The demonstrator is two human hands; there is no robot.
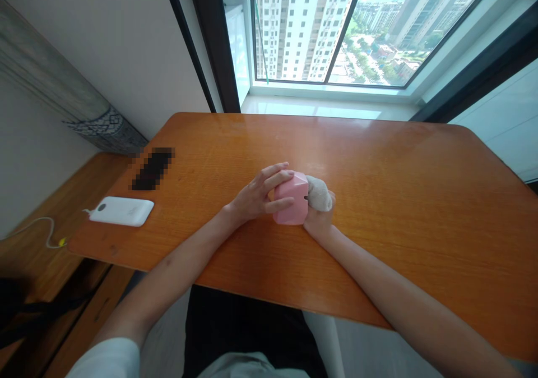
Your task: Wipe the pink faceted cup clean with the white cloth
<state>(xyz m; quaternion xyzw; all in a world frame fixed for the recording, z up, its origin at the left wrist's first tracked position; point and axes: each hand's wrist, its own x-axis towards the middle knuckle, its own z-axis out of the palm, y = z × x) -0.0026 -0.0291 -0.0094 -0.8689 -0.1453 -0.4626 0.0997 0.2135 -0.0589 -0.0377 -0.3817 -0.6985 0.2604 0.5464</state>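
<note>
Your left forearm [191,246] enters from seven o'clock; the left hand [257,194], fingers spread, grips the pink box [289,205], which lies at its three o'clock. Your right forearm [378,274] enters from four o'clock; the right hand [320,222] holds a bunched white cloth [319,193] against the box's three-o'clock side, over the wooden table [420,210].

The count is one left hand [256,194], one right hand [320,221], one pink object [294,193] and one white cloth [319,192]. Also present: one table [399,210], one white device [121,211] and one pixelated dark item [151,170].
</note>
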